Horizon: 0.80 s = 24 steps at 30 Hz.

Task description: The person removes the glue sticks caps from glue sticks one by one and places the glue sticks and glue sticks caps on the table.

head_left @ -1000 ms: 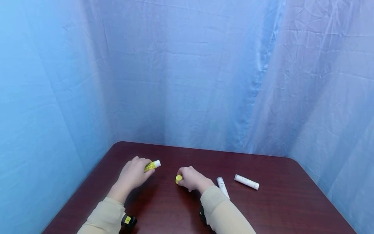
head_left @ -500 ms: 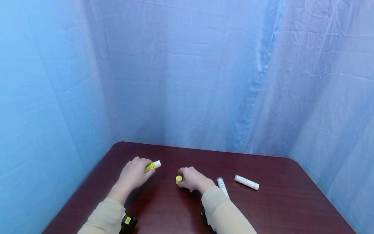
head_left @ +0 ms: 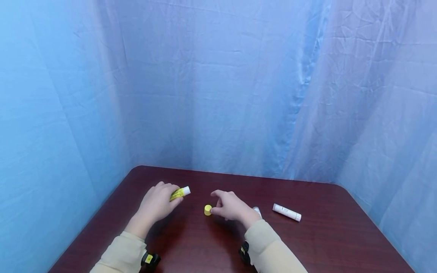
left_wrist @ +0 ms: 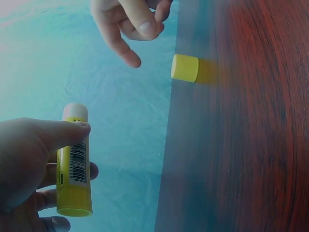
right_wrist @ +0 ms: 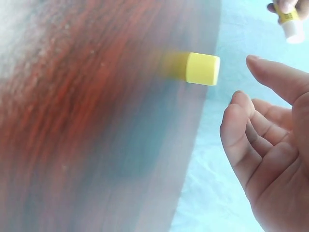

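My left hand (head_left: 156, 203) grips a yellow glue stick (left_wrist: 75, 164) whose white end is uncapped; a barcode shows on its label in the left wrist view. Thumb and fingers wrap round the middle of the tube, held above the table. A yellow glue stick cap (head_left: 208, 210) stands upright on the dark red table (head_left: 191, 246), between the two hands. Just to the right of the cap is my right hand (head_left: 232, 206), raised a little, thumb and index finger spread apart. Nothing lies between its fingers, and in the right wrist view (right_wrist: 275, 145) they are apart from the cap (right_wrist: 203, 69).
A white glue stick (head_left: 286, 212) lies on its side at the right of the table. Another white tube (head_left: 257, 211) lies nearer, mostly hidden behind the right forearm. Blue cloth (head_left: 218, 94) hangs around the table's back and sides.
My right hand has let go of the yellow cap and drawn up and to the right, its fingers spreading. The cap stays on the table. My left hand has barely moved.
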Tool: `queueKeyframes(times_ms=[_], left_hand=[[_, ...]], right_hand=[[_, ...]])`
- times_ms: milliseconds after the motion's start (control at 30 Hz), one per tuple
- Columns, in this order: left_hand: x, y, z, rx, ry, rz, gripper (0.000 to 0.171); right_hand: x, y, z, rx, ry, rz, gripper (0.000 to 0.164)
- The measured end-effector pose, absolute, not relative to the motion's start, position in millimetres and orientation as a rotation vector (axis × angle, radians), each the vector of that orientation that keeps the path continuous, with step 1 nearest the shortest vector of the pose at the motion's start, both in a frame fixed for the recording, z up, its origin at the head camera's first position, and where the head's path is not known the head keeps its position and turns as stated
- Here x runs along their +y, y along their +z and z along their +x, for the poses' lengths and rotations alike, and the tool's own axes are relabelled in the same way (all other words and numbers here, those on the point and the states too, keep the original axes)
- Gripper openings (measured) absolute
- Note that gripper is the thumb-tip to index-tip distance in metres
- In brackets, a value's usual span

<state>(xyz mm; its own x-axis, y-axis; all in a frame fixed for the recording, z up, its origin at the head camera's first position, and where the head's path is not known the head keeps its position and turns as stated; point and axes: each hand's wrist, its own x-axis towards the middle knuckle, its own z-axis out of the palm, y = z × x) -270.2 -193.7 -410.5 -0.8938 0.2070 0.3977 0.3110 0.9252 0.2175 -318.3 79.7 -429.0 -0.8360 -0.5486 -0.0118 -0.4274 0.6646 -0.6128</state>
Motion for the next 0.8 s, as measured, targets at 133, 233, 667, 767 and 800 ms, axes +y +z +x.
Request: queueKeyframes(times_ms=[133,233,667,767,800], left_hand=[[-192,-410,-269,-2.683,-0.389,-0.403,0.034],[-190,-408,-268,-2.663,-0.391,-0.422,0.033],[-181,-399,-262,-2.609,-0.393,-0.463,0.03],[-179,-396,-259,-2.613,-0.395,-0.47,0.03],[-179,-396,-259,-2.616,-0.394,-0.469,0.03]], right_hand=[[88,-424,-314,2.717,-0.939,-0.87,0.048],[94,-421,-311,2.746,-0.959,-0.92,0.046],[110,-404,-294,2.774,-1.078,-1.069,0.041],[111,-399,-290,2.771,-1.089,-1.084,0.041],[112,-398,-289,2.769,-1.09,-1.082,0.041]])
